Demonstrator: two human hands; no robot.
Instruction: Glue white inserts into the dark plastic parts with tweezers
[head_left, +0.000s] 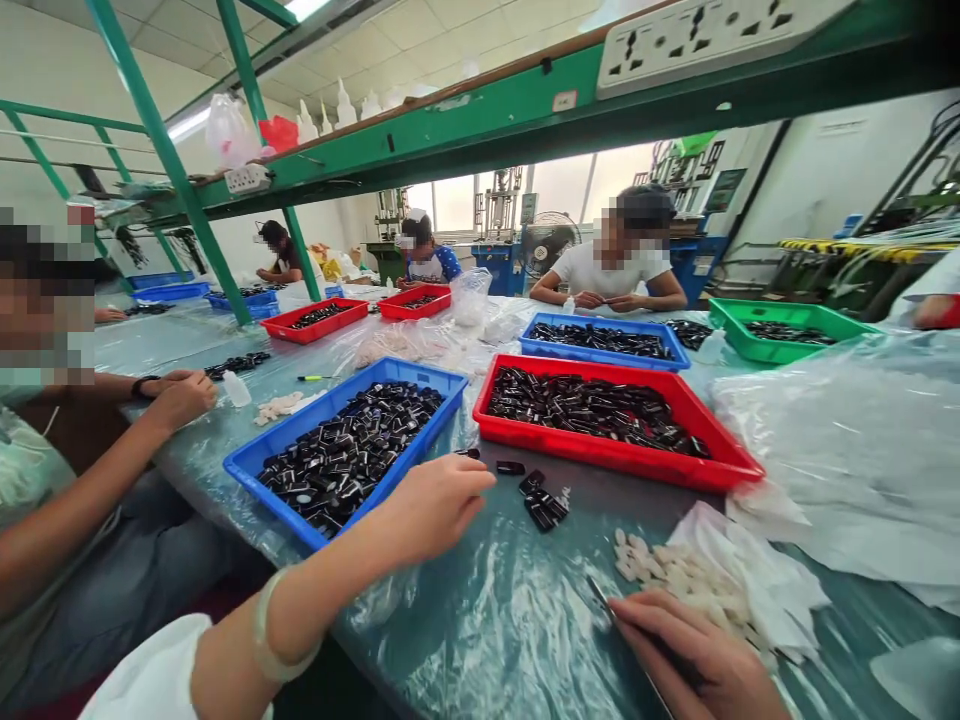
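My left hand (439, 508) reaches over the front corner of the blue tray (240, 468), fingers curled together. Whatever it may hold is hidden by the fingers. Just beyond it lie a few small black plastic pieces (546, 508) on the plastic-covered table (480, 620). In my right hand (694, 650), low in the view, is a thin metal tool that looks like tweezers (598, 592), its tip pointing up and left. Past those fingers, small whitish pieces (686, 580) lie in a pile beside a crumpled white sheet (750, 560).
A red tray (615, 452) and another blue tray (606, 357) hold many black pieces. A green tray (787, 345) stands behind at right, near plastic sheeting (847, 430). A co-worker's hands (184, 395) are at left, by a small bottle (237, 390). A green shelf beam (465, 115) crosses overhead.
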